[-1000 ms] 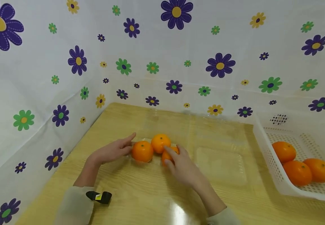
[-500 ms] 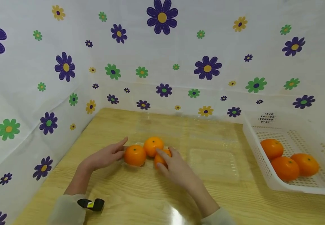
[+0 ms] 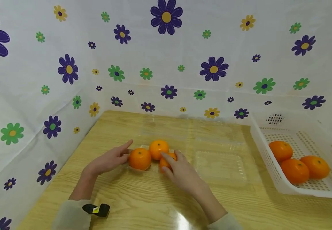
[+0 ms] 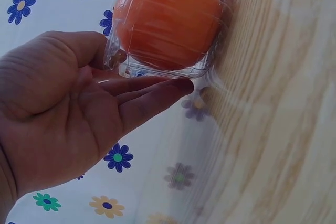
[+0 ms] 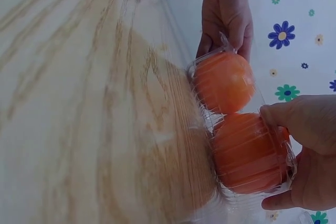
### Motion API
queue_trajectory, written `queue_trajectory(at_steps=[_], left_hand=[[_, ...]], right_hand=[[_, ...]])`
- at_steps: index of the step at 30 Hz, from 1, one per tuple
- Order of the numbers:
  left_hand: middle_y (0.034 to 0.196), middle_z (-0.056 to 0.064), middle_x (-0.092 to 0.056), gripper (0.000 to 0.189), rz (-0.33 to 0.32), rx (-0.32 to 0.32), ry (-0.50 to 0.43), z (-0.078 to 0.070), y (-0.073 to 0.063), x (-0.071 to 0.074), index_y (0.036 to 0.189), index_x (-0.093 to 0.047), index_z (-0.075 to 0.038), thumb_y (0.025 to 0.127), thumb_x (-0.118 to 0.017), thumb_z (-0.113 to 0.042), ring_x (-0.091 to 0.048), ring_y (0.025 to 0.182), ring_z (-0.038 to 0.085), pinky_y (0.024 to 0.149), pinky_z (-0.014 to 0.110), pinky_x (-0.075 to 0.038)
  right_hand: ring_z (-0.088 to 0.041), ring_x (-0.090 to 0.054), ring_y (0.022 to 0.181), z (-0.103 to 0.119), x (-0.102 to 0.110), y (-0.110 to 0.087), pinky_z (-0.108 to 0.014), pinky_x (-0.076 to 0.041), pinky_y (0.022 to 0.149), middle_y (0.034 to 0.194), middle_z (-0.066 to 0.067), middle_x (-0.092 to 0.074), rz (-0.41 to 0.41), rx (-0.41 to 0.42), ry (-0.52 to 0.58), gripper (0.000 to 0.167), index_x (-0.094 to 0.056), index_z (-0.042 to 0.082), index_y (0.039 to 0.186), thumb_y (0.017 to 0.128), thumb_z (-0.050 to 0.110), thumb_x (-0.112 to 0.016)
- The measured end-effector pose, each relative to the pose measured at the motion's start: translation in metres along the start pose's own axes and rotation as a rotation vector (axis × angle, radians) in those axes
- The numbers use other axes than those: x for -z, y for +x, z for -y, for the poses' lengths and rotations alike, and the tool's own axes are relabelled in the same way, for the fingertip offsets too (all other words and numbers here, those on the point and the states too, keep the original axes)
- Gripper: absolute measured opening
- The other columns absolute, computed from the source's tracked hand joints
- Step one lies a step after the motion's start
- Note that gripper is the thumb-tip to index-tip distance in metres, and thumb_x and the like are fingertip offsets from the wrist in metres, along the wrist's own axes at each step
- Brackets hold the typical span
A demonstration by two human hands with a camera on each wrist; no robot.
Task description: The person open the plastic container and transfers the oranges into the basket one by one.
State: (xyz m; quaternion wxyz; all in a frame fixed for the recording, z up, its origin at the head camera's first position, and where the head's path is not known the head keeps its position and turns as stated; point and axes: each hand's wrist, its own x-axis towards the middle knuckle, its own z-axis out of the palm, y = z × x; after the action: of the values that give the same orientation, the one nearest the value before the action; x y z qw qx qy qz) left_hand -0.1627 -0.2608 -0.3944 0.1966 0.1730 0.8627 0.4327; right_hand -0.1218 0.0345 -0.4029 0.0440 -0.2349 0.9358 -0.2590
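A clear plastic clamshell box (image 4: 202, 69) lies on the table with three oranges in it. The left orange (image 3: 140, 158) and back orange (image 3: 158, 149) sit side by side. My left hand (image 3: 108, 161) holds the box's left end, thumb at the rim and fingers along its outer wall. My right hand (image 3: 186, 176) grips the right orange (image 5: 247, 153), its thumb on the fruit and its fingers at the box's right end. That hand partly covers the orange in the head view.
A second clear clamshell box (image 3: 220, 167) lies open to the right. At the far right stands a white perforated basket (image 3: 269, 171) with three oranges. Flower-patterned sheeting (image 3: 189, 48) closes off the back and left of the wooden table (image 3: 142, 204).
The head view has turned slightly to the right, shifting the scene left. Both hands stay at the box, and the oranges keep their places in it.
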Motion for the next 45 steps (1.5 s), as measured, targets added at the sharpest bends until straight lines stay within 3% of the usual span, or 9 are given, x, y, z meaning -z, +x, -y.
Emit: queue_trajectory(at_steps=[8, 18, 26, 34, 40, 45], left_hand=[[0.147, 0.025, -0.046, 0.062, -0.043, -0.006, 0.054, 0.001, 0.002, -0.003, 0.158, -0.015, 0.000, 0.104, -0.042, -0.012, -0.047, 0.133, 0.041, 0.105, 0.053, -0.042], [0.147, 0.028, -0.044, 0.063, -0.028, -0.017, 0.045, 0.001, 0.003, 0.002, 0.157, -0.014, 0.002, 0.103, -0.042, -0.010, -0.049, 0.131, 0.041, 0.103, 0.052, -0.044], [0.150, 0.029, -0.040, 0.064, -0.021, -0.011, 0.016, 0.001, 0.003, 0.001, 0.158, -0.012, 0.001, 0.103, -0.044, -0.011, -0.043, 0.136, 0.042, 0.106, 0.053, -0.042], [0.150, 0.031, -0.039, 0.065, -0.020, -0.007, -0.010, -0.004, -0.001, 0.001, 0.158, -0.011, 0.002, 0.101, -0.043, -0.007, -0.048, 0.132, 0.040, 0.104, 0.051, -0.045], [0.150, 0.031, -0.039, 0.067, -0.023, -0.001, -0.008, -0.004, -0.002, -0.001, 0.158, -0.009, 0.001, 0.100, -0.043, -0.007, -0.049, 0.131, 0.039, 0.103, 0.050, -0.045], [0.150, 0.030, -0.040, 0.068, -0.034, 0.011, 0.011, 0.000, 0.000, -0.003, 0.158, -0.010, 0.001, 0.099, -0.044, -0.007, -0.048, 0.132, 0.038, 0.105, 0.052, -0.043]], right_hand=[[-0.049, -0.031, 0.140, 0.000, -0.002, 0.000, -0.061, -0.047, 0.096, 0.152, -0.035, -0.027, -0.007, -0.003, 0.042, 0.052, -0.040, 0.019, 0.153, 0.104, 0.031, -0.052], [-0.051, -0.034, 0.137, 0.002, -0.005, 0.000, -0.058, -0.047, 0.098, 0.150, -0.037, -0.028, -0.036, 0.025, 0.075, 0.051, -0.041, 0.013, 0.152, 0.104, 0.026, -0.053], [-0.051, -0.036, 0.136, 0.003, -0.007, -0.001, -0.059, -0.047, 0.098, 0.147, -0.036, -0.034, -0.080, 0.056, 0.055, 0.049, -0.046, 0.013, 0.148, 0.102, 0.024, -0.058], [-0.052, -0.037, 0.134, 0.005, -0.010, 0.000, -0.066, -0.034, 0.106, 0.144, -0.036, -0.036, -0.140, 0.077, 0.005, 0.048, -0.048, 0.010, 0.145, 0.100, 0.022, -0.060], [-0.055, -0.026, 0.139, 0.006, -0.011, 0.000, -0.071, -0.025, 0.108, 0.143, -0.036, -0.034, -0.141, 0.070, -0.027, 0.047, -0.046, 0.010, 0.145, 0.101, 0.023, -0.058], [-0.060, -0.021, 0.140, 0.005, -0.011, 0.000, -0.070, -0.024, 0.109, 0.143, -0.038, -0.034, -0.136, 0.058, -0.045, 0.048, -0.046, 0.010, 0.145, 0.102, 0.025, -0.056]])
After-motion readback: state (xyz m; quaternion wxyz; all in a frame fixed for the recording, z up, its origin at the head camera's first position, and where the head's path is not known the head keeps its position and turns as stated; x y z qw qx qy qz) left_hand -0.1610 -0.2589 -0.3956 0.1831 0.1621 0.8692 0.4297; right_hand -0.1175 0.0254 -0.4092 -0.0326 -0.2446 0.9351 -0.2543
